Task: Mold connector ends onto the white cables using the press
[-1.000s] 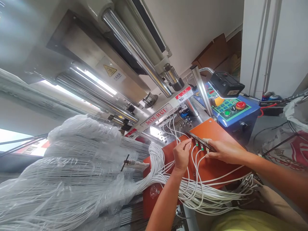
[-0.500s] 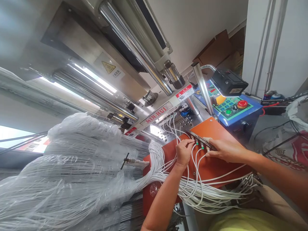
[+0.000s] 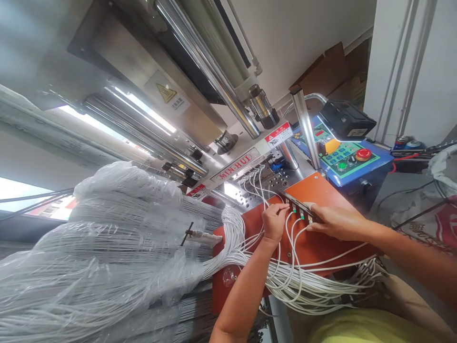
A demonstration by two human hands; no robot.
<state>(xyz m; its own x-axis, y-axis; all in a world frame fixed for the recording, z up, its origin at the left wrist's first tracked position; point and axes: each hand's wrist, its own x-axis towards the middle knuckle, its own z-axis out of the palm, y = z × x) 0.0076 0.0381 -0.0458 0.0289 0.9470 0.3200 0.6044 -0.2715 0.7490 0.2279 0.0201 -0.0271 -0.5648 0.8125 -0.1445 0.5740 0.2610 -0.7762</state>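
A narrow dark metal bar (image 3: 298, 204) lies over the orange board (image 3: 328, 193), with small green-and-metal connectors (image 3: 302, 215) along it and white cables running down from them. My right hand (image 3: 326, 221) grips the right end of this bar between thumb and fingers. At the bar's left end, my left hand (image 3: 274, 220) pinches a small cable end against it; the fingertips are close together. Loose white cables (image 3: 296, 281) curve below both hands across the board's lower edge.
The press (image 3: 235, 166) stands ahead, with cables in its lower plate. Plastic-wrapped cable bundles (image 3: 117, 238) fill the left. A clamp handle (image 3: 186, 234) sticks out beside the board. The blue control box (image 3: 357, 162) is at the right.
The view has shifted slightly, so the press and control box appear a little further right. Both hands keep nearly the same place and grip at the bar.
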